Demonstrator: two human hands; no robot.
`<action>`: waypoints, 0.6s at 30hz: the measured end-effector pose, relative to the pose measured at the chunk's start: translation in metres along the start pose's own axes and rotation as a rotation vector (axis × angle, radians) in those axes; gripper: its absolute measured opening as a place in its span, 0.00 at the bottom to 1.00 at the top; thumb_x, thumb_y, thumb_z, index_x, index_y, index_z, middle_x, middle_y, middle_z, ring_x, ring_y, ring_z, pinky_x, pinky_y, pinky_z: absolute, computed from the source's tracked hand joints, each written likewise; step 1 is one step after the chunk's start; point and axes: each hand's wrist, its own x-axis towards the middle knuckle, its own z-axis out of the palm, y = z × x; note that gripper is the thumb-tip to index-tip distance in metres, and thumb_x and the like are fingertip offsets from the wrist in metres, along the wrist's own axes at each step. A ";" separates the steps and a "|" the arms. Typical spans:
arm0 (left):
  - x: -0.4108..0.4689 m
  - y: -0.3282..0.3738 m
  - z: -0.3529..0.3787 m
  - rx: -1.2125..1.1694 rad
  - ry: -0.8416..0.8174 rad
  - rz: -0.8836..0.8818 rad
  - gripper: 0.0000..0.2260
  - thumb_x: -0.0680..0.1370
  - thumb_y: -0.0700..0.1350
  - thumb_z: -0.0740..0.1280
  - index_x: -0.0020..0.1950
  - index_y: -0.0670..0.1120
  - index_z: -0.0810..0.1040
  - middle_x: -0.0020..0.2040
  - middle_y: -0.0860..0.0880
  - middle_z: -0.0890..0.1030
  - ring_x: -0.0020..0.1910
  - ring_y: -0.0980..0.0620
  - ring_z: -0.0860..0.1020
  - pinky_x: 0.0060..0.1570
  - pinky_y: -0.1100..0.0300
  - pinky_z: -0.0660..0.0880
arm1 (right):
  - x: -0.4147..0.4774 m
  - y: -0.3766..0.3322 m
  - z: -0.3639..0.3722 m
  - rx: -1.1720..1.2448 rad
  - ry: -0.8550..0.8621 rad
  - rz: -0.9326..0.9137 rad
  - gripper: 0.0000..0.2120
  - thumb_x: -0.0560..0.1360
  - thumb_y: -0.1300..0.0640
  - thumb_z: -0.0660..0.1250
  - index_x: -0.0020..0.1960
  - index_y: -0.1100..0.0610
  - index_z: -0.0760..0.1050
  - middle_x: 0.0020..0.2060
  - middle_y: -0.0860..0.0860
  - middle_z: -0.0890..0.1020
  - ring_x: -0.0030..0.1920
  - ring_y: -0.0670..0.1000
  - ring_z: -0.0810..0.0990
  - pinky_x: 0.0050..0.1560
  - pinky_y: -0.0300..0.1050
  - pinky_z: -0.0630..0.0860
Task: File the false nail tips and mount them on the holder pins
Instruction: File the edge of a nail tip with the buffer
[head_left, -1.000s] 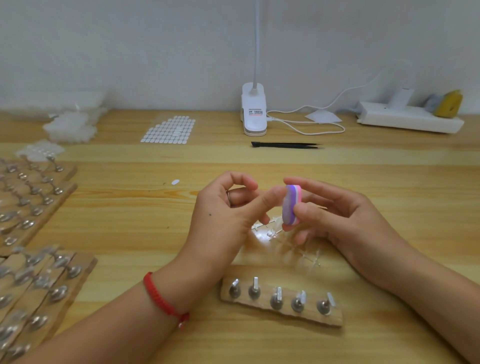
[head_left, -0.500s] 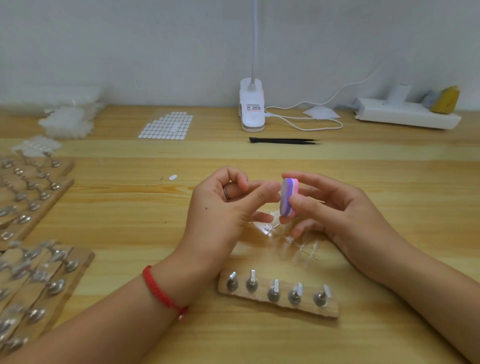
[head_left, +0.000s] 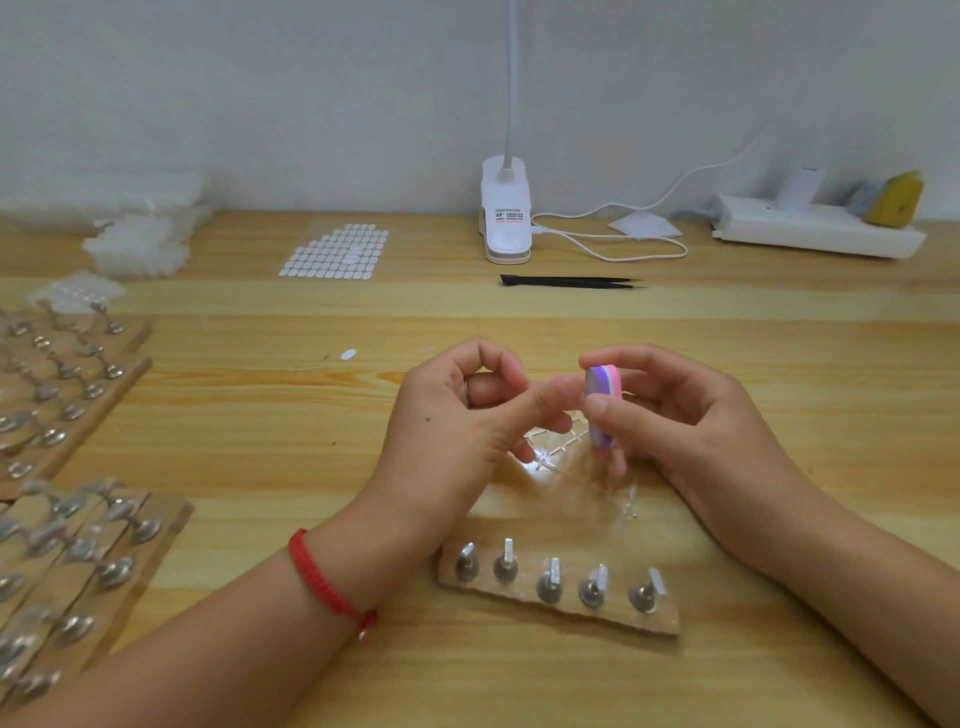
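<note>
Bright and evenly lit, softly from above. Faint shadows beneath holder (head_left: 571, 612); glare on clear plastic (head_left: 549, 453). Bowed at edges by wide lens, boards (head_left: 169, 522) at left blurred.

Right hand (head_left: 691, 431) pinches file block (head_left: 601, 400), left hand (head_left: 457, 415) thumb against it. Pin holder (head_left: 571, 609) at 6 o'clock of them.

wall (head_left: 260, 78) pale | table (head_left: 234, 415) light wood | lamp (head_left: 506, 218) white, apparently clip-on
</note>
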 end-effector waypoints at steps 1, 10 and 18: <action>0.000 0.000 0.000 -0.002 -0.013 -0.004 0.15 0.63 0.47 0.76 0.37 0.45 0.71 0.32 0.45 0.84 0.32 0.53 0.83 0.26 0.66 0.73 | -0.001 -0.001 0.000 0.002 0.013 -0.010 0.12 0.64 0.56 0.78 0.47 0.51 0.83 0.35 0.51 0.83 0.27 0.46 0.77 0.28 0.39 0.75; -0.001 -0.001 0.001 0.013 -0.039 0.022 0.13 0.63 0.48 0.76 0.38 0.45 0.74 0.34 0.43 0.85 0.36 0.48 0.85 0.27 0.64 0.76 | -0.006 -0.004 0.004 -0.145 0.077 -0.130 0.14 0.67 0.67 0.77 0.44 0.52 0.76 0.32 0.49 0.82 0.32 0.43 0.79 0.26 0.30 0.70; 0.000 0.000 -0.001 0.186 -0.093 -0.011 0.12 0.65 0.57 0.72 0.44 0.53 0.86 0.39 0.54 0.85 0.34 0.63 0.77 0.29 0.70 0.70 | -0.001 -0.005 -0.001 0.066 0.063 -0.032 0.12 0.59 0.52 0.77 0.41 0.45 0.80 0.33 0.47 0.80 0.30 0.46 0.72 0.25 0.35 0.67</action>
